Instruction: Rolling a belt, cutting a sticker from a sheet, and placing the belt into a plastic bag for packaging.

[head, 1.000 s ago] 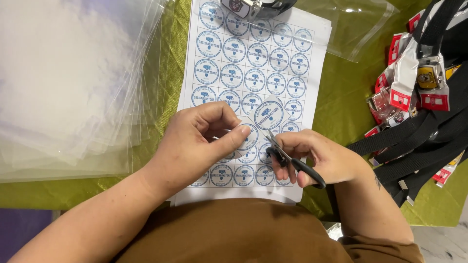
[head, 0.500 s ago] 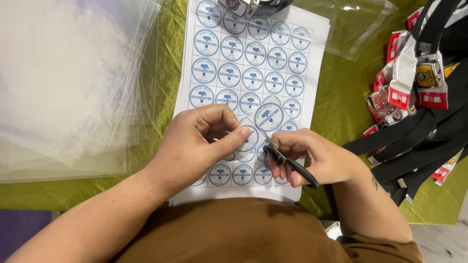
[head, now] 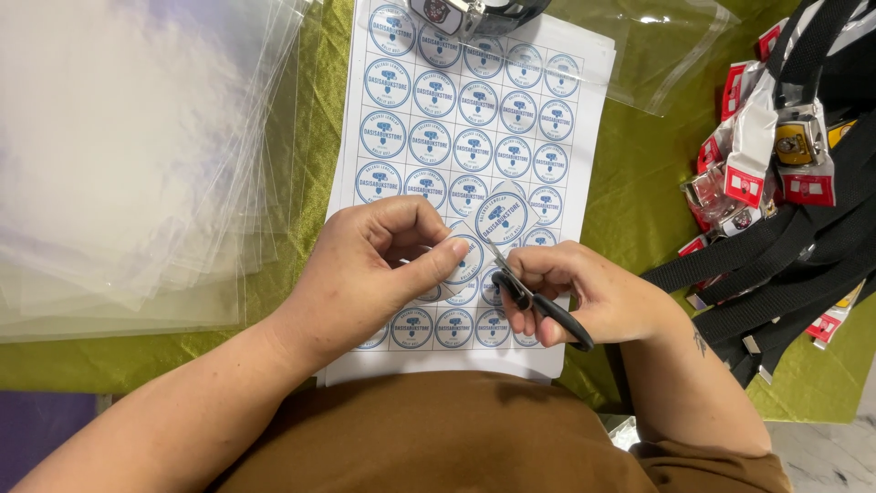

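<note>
Olive-green cloth [head: 310, 110] covers the counter, and on it lies a white sticker sheet [head: 474, 137] printed with rows of round blue-and-white labels. Near the lower middle of that sheet, 1 round sticker [head: 501, 217] is lifted at an angle above its neighbours. The left hand [head: 379, 274] is curled over the sheet, its thumb and fingertips pinched together just beside that raised sticker; whether they grip its edge cannot be told. The right hand [head: 598, 297] is clenched around the black handles of a pair of scissors [head: 534, 297], whose thin blades point up and left toward the lifted sticker and end right at its lower edge. Both forearms come in from the bottom of the view over a brown garment [head: 438, 434].

At the top edge of the sheet sits a dark, partly cut-off object [head: 479, 14], too little of it showing to name. Beside it, upper right, lies a clear plastic bag [head: 662, 50]. Left of the sheet, a thick fanned stack of clear plastic sleeves [head: 128, 155] spreads across the cloth. On the far right lies a heap of black lanyard straps [head: 785, 256] with red-and-white packaged tags [head: 757, 155] among them.
</note>
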